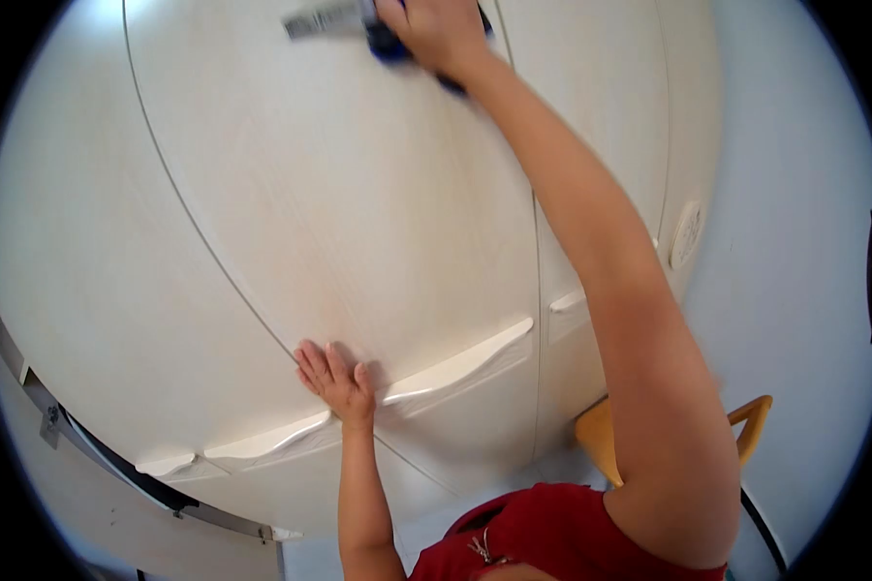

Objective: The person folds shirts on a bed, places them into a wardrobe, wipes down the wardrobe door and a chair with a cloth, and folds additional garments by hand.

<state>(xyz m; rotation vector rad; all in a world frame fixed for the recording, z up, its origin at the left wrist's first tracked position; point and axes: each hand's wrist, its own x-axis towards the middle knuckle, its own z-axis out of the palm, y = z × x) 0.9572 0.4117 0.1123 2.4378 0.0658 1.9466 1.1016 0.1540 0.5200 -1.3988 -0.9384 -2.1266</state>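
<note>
My right hand is at the top of the view, raised against a tall cream door panel. Its fingers are wrapped round a dark blue tool, partly hidden by the hand, with a grey, blurred end pointing left over the panel. Lower down, my left hand lies flat on the panel with its fingers spread, holding nothing. It rests beside the seam, just above the gap between two wavy cream handles.
More cream doors flank the panel. An oval plaque is at the right edge. A yellow wooden chair stands lower right, by a pale blue wall. Lower left, a door stands open with a metal hinge.
</note>
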